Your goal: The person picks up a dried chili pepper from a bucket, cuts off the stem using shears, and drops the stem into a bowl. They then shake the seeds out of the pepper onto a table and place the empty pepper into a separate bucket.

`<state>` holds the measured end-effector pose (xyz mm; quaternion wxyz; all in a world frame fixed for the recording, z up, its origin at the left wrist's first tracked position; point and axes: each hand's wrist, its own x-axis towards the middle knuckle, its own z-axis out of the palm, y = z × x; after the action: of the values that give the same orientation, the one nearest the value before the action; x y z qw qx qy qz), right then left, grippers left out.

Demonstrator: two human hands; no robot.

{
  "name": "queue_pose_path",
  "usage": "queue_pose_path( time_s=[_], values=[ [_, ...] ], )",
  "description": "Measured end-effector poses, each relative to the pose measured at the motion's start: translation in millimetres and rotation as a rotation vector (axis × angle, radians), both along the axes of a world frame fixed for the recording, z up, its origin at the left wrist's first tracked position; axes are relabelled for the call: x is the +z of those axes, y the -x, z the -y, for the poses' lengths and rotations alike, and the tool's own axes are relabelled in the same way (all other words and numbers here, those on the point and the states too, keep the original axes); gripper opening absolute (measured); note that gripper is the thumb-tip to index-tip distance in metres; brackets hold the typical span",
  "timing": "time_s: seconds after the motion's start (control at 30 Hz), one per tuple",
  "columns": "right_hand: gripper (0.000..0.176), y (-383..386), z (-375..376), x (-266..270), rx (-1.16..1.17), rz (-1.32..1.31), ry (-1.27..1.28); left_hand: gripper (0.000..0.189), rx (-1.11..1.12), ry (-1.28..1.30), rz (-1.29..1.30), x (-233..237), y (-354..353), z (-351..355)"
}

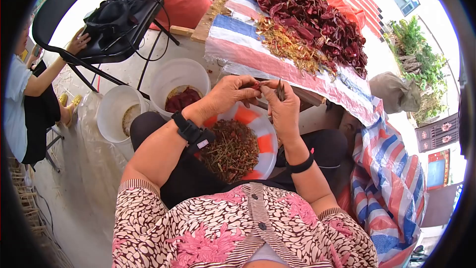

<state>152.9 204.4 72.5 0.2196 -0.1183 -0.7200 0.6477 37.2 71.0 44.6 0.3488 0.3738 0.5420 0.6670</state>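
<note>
Above the basin, my left hand [234, 93] pinches a small piece of dried red chili [257, 86] between thumb and fingers. Close beside it, my right hand [283, 105] is closed, its thumb and finger meeting the chili's end. A thin dark pointed thing [280, 89] sticks up from the right hand; whether it is a blade or a stem I cannot make out. Under both hands, an orange-and-white basin [268, 144] rests between my legs. It is filled with chili stems and bits [230, 151].
Dried red chilies [317, 20] and yellow seeds [282, 44] lie on a striped sheet [238, 44] over the table. Two white buckets [181, 72] [111, 114] stand at left. Behind them is a black chair [116, 54] with a bag, touched by another person's hand [78, 42].
</note>
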Motion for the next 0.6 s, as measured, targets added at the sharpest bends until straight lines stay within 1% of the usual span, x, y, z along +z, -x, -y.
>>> queue_pose_path(
  time_s=[0.1, 0.13, 0.23, 0.27, 0.3, 0.37, 0.4, 0.5, 0.6],
  values=[
    [0.006, -1.3, 3.9, -5.5, 0.015, -0.103, -0.032, 0.018, 0.018, 0.023, -0.040, 0.9, -4.0, -2.6],
    [0.006, 0.3, 2.8, -10.9, -0.027, -0.150, -0.231, 0.018, 0.027, 0.037, -0.032, 0.8, -5.1, -3.7],
    [0.008, 1.0, 1.8, -7.9, -0.139, -0.299, -0.985, 0.017, 0.041, 0.080, 0.015, -0.6, -7.6, -7.5],
    [0.008, 0.1, 2.3, -3.0, -0.132, -0.254, -1.041, 0.018, 0.032, 0.101, 0.044, -2.0, -7.8, -8.3],
    [0.007, 0.5, 1.9, -2.9, -0.091, -0.243, -0.876, 0.018, 0.022, 0.123, 0.073, -3.4, -8.5, -8.8],
    [0.005, 1.7, 1.8, -3.5, -0.015, -0.220, -0.543, 0.017, -0.073, 0.094, 0.085, -2.8, -5.7, -7.2],
    [0.007, -2.4, 2.4, 2.1, 0.058, -0.117, -0.257, 0.017, -0.118, 0.077, 0.091, -1.7, -4.1, -6.4],
    [0.010, -8.6, 5.1, 12.4, 0.069, -0.046, 0.125, 0.016, -0.197, -0.002, 0.161, 3.9, -6.0, -2.0],
    [0.010, -10.8, 4.3, 12.0, 0.093, -0.028, 0.247, 0.014, -0.212, 0.026, 0.052, 9.4, -6.3, 2.5]
  ],
)
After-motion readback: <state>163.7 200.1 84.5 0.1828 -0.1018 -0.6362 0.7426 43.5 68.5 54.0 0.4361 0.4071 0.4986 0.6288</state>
